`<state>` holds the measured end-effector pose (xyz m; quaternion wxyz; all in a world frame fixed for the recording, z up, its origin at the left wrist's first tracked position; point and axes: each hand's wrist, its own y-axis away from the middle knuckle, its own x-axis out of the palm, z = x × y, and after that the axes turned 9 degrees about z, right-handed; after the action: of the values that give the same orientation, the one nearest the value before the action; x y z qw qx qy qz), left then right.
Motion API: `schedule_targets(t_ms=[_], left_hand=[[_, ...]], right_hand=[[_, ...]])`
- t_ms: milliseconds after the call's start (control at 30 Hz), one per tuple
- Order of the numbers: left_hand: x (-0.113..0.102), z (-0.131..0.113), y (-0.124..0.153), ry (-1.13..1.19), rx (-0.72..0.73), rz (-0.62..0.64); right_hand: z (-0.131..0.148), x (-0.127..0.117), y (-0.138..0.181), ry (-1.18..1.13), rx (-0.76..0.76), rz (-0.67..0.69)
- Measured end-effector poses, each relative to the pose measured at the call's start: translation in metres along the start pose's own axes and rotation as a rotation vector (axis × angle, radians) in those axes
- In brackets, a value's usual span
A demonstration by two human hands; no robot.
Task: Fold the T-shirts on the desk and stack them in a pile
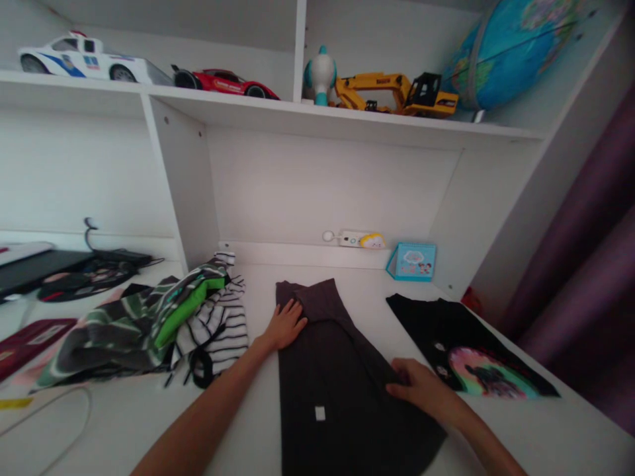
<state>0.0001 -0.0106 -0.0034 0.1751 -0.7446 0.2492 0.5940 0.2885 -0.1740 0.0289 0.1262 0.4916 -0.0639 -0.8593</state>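
A dark brown garment (337, 390) lies spread on the white desk (546, 430) in front of me, a small white tag showing near its middle. My left hand (285, 324) rests flat and open on the garment's upper left corner. My right hand (421, 389) lies on the garment's right edge with fingers curled into the cloth, pinching a fold.
A heap of striped and green clothes (159, 324) sits left of the garment. A black printed T-shirt (466, 350) lies flat to the right. Behind are a small blue box (414, 261), a power strip (354, 239), and shelves with toy cars, an excavator (397, 92) and a globe (510, 49). Purple curtain at right.
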Motion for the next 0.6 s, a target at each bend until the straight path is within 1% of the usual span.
schedule_targets(t_ms=[67,133,200,233,300,333,367,400,433,500,533,567,600], left_hand=[[0.0,0.0,0.0,0.005,0.0,-0.003],[0.0,0.001,0.001,0.006,-0.005,-0.003],[0.0,0.001,0.001,0.006,-0.011,0.0],[0.0,0.002,0.001,0.009,-0.014,0.002],[0.0,0.001,0.001,0.022,-0.022,0.002],[0.0,0.001,0.001,0.033,-0.029,0.001],[0.001,0.001,0.0,0.051,-0.036,-0.002],[0.001,0.0,0.0,0.074,-0.043,-0.008],[0.001,0.0,-0.001,0.099,-0.049,-0.015],[0.002,0.001,-0.003,0.143,-0.06,-0.027],[0.001,0.002,-0.004,0.16,-0.067,-0.029],[0.0,0.003,-0.005,0.173,-0.076,-0.03],[-0.002,0.004,-0.007,0.185,-0.086,-0.03]], right_hand=[[0.014,0.004,0.007,0.072,-0.023,-0.077],[0.031,0.011,0.017,0.207,-0.063,-0.16],[0.047,0.021,0.03,0.351,-0.099,-0.163],[0.054,0.026,0.037,0.408,-0.116,-0.118],[0.064,0.032,0.05,0.465,-0.168,0.067],[0.067,0.032,0.055,0.441,-0.214,0.17],[0.069,0.03,0.058,0.378,-0.26,0.242],[0.07,0.025,0.061,0.287,-0.304,0.264],[0.07,0.02,0.061,0.188,-0.333,0.223],[0.067,0.01,0.055,0.054,-0.323,0.011],[0.065,0.009,0.05,0.043,-0.296,-0.084],[0.062,0.01,0.043,0.063,-0.27,-0.138],[0.059,0.013,0.036,0.098,-0.247,-0.135]])
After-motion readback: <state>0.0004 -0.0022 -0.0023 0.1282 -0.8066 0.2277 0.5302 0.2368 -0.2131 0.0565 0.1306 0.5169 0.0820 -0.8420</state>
